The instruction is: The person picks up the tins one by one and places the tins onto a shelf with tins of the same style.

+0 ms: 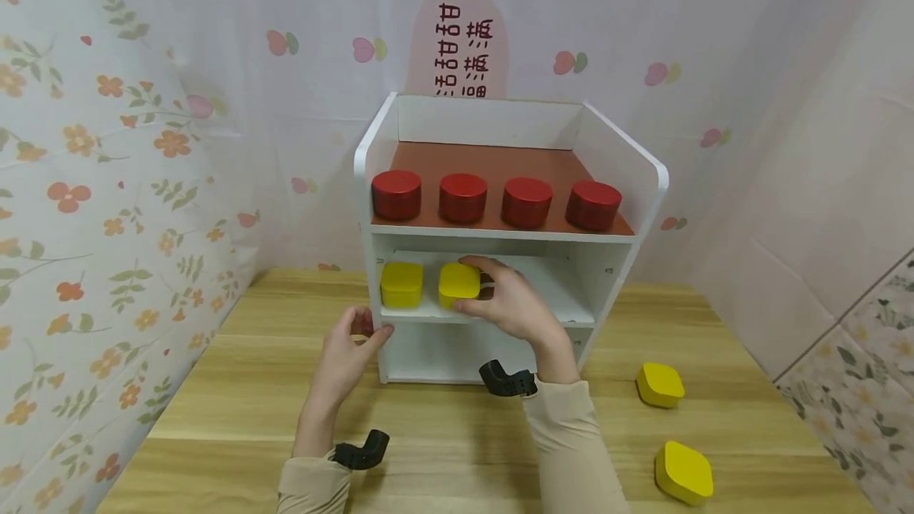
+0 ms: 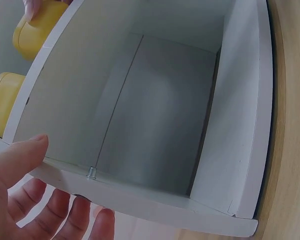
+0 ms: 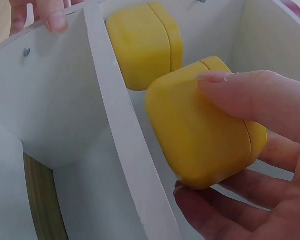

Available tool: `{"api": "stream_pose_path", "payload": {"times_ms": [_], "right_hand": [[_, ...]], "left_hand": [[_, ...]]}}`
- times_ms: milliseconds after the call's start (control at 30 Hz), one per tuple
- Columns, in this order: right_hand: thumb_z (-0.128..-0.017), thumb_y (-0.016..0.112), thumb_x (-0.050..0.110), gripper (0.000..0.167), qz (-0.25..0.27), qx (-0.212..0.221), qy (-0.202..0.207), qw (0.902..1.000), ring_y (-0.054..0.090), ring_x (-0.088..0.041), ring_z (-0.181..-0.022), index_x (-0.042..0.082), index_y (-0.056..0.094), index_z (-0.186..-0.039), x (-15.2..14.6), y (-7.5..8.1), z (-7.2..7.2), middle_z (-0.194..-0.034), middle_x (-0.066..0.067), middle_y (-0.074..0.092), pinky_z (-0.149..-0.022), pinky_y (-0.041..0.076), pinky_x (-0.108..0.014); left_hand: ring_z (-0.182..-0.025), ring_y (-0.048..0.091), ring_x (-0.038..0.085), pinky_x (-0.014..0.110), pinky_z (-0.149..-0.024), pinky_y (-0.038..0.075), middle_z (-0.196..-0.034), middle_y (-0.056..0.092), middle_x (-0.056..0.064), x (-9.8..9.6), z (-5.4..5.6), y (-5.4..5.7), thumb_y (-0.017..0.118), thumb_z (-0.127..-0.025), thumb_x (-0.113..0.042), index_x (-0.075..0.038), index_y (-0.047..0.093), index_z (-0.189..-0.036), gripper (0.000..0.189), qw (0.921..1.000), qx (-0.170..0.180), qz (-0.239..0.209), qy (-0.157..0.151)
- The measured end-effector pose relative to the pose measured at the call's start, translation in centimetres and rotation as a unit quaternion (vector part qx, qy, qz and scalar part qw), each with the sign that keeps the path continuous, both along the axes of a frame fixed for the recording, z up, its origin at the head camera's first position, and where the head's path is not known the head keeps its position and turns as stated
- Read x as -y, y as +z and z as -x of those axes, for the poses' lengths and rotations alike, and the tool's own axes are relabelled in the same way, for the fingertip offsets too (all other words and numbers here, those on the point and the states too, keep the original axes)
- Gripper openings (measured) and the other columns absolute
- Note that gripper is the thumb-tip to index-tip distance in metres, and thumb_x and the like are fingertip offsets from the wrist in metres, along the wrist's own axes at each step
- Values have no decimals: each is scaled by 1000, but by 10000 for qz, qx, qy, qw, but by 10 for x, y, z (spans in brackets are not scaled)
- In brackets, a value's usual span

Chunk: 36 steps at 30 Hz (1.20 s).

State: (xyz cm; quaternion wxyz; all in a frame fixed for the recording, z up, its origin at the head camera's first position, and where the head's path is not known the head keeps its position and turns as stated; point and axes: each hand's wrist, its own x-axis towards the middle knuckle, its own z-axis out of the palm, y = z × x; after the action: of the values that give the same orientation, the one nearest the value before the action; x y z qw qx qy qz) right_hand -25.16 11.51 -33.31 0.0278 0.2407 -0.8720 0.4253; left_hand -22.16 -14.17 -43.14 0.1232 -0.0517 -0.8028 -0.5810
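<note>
On the middle shelf of a small white shelf unit, my right hand grips a yellow square lidded tin between thumb and fingers. The right wrist view shows this tin slightly tilted, close to the shelf's front edge. Left of it a second yellow tin stands at the shelf's left end. My left hand holds the unit's left side panel; in the left wrist view its thumb lies at the front edge and the other fingers are around the outside.
Several red round tins stand in a row along the unit's brown top. Two more yellow tins, a farther one and a nearer one, lie on the wooden table to the right. Patterned cloth hangs behind and beside the unit.
</note>
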Motion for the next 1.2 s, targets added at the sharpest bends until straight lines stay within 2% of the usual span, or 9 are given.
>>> {"api": "stream_pose_path", "payload": {"times_ms": [233, 633, 1200], "right_hand": [[-82, 81, 22, 64, -141, 68, -40, 9999, 60, -22, -100, 7, 52, -137, 1, 0, 2, -122, -6, 59, -89, 50, -36], [-83, 79, 30, 63, -475, 179, 15, 9987, 59, -20, -98, 10, 53, -137, -2, 0, 5, -118, -3, 61, -86, 49, -35], [-84, 78, 28, 67, -570, 403, 143, 9975, 59, -21, -105, 10, 50, -141, -2, 5, 11, -126, -4, 58, -89, 49, -36]], "left_hand": [[-93, 53, 23, 37, -81, 46, -97, 57, 10, 0, 0, 1, 73, -89, -16, -6, 55, -106, 27, 9999, 99, 38, -5], [-93, 53, 23, 38, -81, 45, -96, 56, 9, 0, -1, 0, 73, -89, -15, -6, 54, -106, 27, 9999, 70, 80, -15], [-92, 53, 23, 36, -81, 44, -95, 55, 10, -1, 0, -1, 74, -89, -15, -6, 55, -105, 27, 9999, 55, 83, 66]]}}
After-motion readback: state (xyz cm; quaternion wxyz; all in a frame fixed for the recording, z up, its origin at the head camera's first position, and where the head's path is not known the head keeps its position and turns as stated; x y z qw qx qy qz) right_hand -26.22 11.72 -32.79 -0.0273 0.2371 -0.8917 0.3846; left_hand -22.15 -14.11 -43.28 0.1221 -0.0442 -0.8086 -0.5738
